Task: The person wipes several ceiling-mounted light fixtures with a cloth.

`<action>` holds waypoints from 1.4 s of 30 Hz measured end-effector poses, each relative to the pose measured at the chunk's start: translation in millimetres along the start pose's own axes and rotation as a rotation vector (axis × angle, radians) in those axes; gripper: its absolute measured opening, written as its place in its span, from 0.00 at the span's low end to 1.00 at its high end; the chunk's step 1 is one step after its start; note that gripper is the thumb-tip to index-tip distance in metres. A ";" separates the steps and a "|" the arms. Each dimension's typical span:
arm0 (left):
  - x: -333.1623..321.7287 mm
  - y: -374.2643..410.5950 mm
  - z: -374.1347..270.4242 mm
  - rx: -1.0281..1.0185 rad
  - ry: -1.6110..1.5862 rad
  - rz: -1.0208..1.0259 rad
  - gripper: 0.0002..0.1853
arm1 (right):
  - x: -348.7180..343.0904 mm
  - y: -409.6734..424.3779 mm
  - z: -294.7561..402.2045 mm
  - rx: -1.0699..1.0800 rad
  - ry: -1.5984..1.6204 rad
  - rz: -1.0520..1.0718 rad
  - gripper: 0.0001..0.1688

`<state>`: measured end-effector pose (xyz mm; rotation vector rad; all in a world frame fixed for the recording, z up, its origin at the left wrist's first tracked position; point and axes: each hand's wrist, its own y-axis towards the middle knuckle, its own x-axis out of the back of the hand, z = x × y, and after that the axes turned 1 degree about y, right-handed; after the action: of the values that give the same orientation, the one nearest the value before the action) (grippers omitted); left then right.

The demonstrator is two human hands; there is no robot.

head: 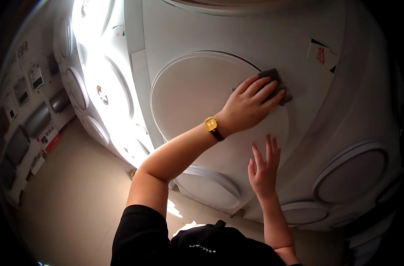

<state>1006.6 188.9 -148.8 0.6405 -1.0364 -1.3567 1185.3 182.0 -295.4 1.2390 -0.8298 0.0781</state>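
A large round white ceiling lamp is mounted on a white display panel in front of me. My left hand, below which a gold watch sits on the wrist, presses a dark grey cloth against the lamp's upper right rim. Its fingers lie spread over the cloth. Lower and to the right, my right hand has its fingers apart and holds nothing; the fingertips are at the lamp's lower right part, and whether they touch it I cannot tell.
More round lamps hang around: a lit one at left, one below, one at right. A card with writing is on the panel at upper right. Boxes and wall fixtures line the far left, beside a tiled floor.
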 end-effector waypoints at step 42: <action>-6.3 -12.4 13.0 0.171 0.031 -0.120 0.27 | 1.6 -60.9 3.8 -0.198 -0.123 0.184 0.37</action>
<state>989.9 195.5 -155.2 0.8602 -1.1116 -1.3668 1213.5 156.1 -342.9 0.9871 -1.0331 0.0669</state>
